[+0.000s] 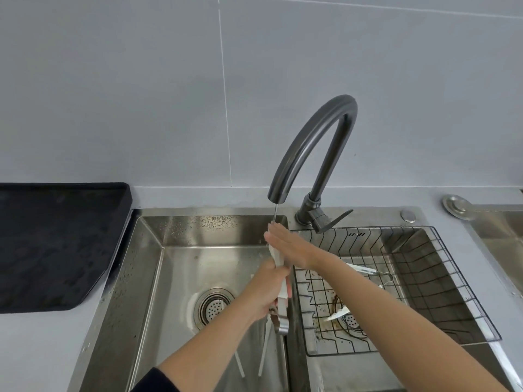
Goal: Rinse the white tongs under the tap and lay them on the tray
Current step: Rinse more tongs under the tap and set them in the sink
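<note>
The white tongs (279,258) stand almost upright over the left sink basin, with their metal loop end (283,326) pointing down. My left hand (268,290) grips them around the middle. My right hand (285,244) wraps over their upper end, right under the thin stream of water (275,213) that falls from the dark curved tap (317,131). The black tray (56,244) lies on the counter to the left of the sink. Nothing lies on the part of it in view.
The left basin (175,267) has a round drain (215,306) and two thin white sticks (263,357) leaning near its front. A black wire basket (424,278) sits in the right basin with a utensil (368,271) in it. The tap lever (336,217) points right.
</note>
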Demonstrator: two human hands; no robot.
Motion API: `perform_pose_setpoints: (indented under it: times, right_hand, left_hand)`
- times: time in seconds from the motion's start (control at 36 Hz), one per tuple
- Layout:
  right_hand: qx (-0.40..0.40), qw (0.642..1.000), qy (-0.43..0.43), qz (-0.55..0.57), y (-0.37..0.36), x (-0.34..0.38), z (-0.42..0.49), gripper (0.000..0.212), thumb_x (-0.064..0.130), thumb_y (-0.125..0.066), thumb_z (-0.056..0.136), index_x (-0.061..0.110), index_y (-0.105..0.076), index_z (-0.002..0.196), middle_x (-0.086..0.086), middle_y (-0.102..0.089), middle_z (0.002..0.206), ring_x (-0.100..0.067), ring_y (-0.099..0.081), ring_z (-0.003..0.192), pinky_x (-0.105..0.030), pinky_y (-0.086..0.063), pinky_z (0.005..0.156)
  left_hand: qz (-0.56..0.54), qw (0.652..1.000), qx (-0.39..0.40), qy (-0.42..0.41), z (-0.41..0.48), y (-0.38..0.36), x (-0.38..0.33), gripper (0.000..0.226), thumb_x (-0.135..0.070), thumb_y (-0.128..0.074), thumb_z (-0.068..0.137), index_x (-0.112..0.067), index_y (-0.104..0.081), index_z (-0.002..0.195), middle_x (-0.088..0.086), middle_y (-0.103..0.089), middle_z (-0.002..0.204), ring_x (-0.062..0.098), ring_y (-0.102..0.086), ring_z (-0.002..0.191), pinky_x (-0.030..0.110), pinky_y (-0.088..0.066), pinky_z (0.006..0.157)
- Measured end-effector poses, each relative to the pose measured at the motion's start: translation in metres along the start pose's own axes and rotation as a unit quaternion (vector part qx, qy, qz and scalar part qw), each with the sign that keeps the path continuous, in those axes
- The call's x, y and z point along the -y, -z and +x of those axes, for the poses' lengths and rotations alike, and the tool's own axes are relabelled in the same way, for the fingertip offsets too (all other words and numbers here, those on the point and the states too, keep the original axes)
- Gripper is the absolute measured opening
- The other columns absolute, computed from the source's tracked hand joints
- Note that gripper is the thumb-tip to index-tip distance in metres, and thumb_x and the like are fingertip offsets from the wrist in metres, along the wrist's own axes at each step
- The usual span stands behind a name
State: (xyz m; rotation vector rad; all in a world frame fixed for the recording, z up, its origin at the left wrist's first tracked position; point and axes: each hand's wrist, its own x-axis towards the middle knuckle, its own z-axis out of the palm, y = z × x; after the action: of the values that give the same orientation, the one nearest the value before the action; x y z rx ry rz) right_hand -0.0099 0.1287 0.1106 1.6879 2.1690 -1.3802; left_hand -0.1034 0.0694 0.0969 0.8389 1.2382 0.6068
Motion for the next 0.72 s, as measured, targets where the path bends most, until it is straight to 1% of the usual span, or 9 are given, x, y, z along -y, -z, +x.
perform_pose_setpoints:
  times: [0.03,0.17,0.28,0.36,0.44,0.5,0.56,0.64,0.72]
  right_hand:
    - [0.011,1.0,-0.002,0.021,0.0,0.0,0.0,0.065,0.048,-0.017,0.098,0.01,0.001,0.147,0.007,-0.01,0.156,-0.009,-0.003,0.145,-0.043,0.003,0.12]
    - [0.032,0.999,0.002,0.039,-0.006,0.006,-0.001,0.059,0.043,-0.017,0.1,0.016,0.0,0.149,0.004,0.008,0.158,-0.009,0.008,0.145,-0.04,0.006,0.12]
    - [0.045,0.999,0.011,0.013,-0.017,0.01,-0.008,0.058,0.037,-0.017,0.101,0.011,0.006,0.148,0.0,0.014,0.157,-0.01,0.015,0.144,-0.04,0.008,0.119]
    - [0.052,0.998,0.03,0.03,-0.024,0.017,-0.02,0.054,0.028,-0.018,0.102,0.006,0.001,0.148,-0.006,0.008,0.158,-0.014,0.011,0.146,-0.036,0.006,0.12]
    - [0.07,0.997,0.013,-0.025,-0.024,0.019,-0.026,0.053,0.025,-0.015,0.103,0.001,0.001,0.147,-0.007,0.013,0.157,-0.016,0.015,0.145,-0.04,0.008,0.119]
    - [0.063,0.997,0.01,-0.051,-0.023,0.017,-0.019,0.05,0.021,-0.016,0.103,-0.002,-0.004,0.146,-0.007,0.016,0.157,-0.017,0.018,0.144,-0.043,0.009,0.116]
    - [0.036,0.999,-0.002,-0.029,-0.022,0.019,-0.01,0.054,0.026,-0.018,0.103,0.0,-0.002,0.147,-0.009,0.01,0.158,-0.018,0.013,0.145,-0.043,0.007,0.117]
    - [-0.016,0.999,-0.026,0.021,-0.013,0.02,-0.001,0.052,0.029,-0.021,0.102,-0.005,-0.019,0.141,-0.016,-0.019,0.152,-0.026,-0.015,0.142,-0.039,-0.007,0.116]
    - [-0.012,0.998,-0.021,0.052,-0.006,0.018,0.004,0.052,0.03,-0.021,0.102,-0.001,-0.018,0.144,-0.01,-0.018,0.155,-0.023,-0.016,0.143,-0.036,-0.009,0.116]
  left_hand:
    - [-0.005,1.0,-0.004,0.003,0.0,0.001,0.004,0.032,-0.017,-0.037,0.098,-0.008,-0.04,0.129,0.011,-0.05,0.065,0.021,-0.048,0.056,0.027,-0.042,0.056]
    - [0.003,1.0,-0.019,0.025,-0.003,0.01,0.015,0.026,-0.017,-0.037,0.098,-0.008,-0.043,0.122,0.002,-0.046,0.053,0.014,-0.042,0.048,0.026,-0.039,0.057]
    - [0.022,0.999,-0.023,0.008,-0.008,0.017,0.011,0.031,-0.018,-0.035,0.099,-0.014,-0.045,0.128,0.013,-0.06,0.089,0.014,-0.055,0.089,0.017,-0.041,0.071]
    - [0.051,0.998,-0.026,0.001,-0.011,0.021,0.007,0.04,-0.021,-0.034,0.099,-0.017,-0.037,0.139,-0.004,-0.057,0.106,0.004,-0.052,0.088,0.015,-0.037,0.069]
    - [0.062,0.998,-0.018,-0.013,-0.014,0.022,0.005,0.042,-0.021,-0.032,0.1,-0.019,-0.034,0.142,0.0,-0.047,0.138,0.01,-0.046,0.116,0.018,-0.039,0.082]
    - [0.057,0.998,-0.02,-0.023,-0.015,0.02,0.004,0.042,-0.018,-0.034,0.099,-0.018,-0.035,0.141,0.0,-0.044,0.142,0.013,-0.041,0.125,0.02,-0.037,0.088]
    - [0.066,0.997,-0.019,-0.017,-0.018,0.017,0.006,0.037,-0.017,-0.034,0.099,-0.014,-0.038,0.136,-0.001,-0.053,0.127,0.015,-0.049,0.115,0.022,-0.036,0.089]
    - [0.057,0.998,-0.005,0.016,-0.022,0.012,0.011,0.022,-0.018,-0.035,0.099,-0.007,-0.044,0.115,0.003,-0.052,0.07,0.013,-0.049,0.061,0.021,-0.04,0.061]
    - [0.076,0.997,-0.012,0.017,-0.024,0.014,0.013,0.017,-0.02,-0.035,0.099,-0.008,-0.045,0.105,0.006,-0.048,0.067,0.007,-0.044,0.06,0.012,-0.04,0.054]
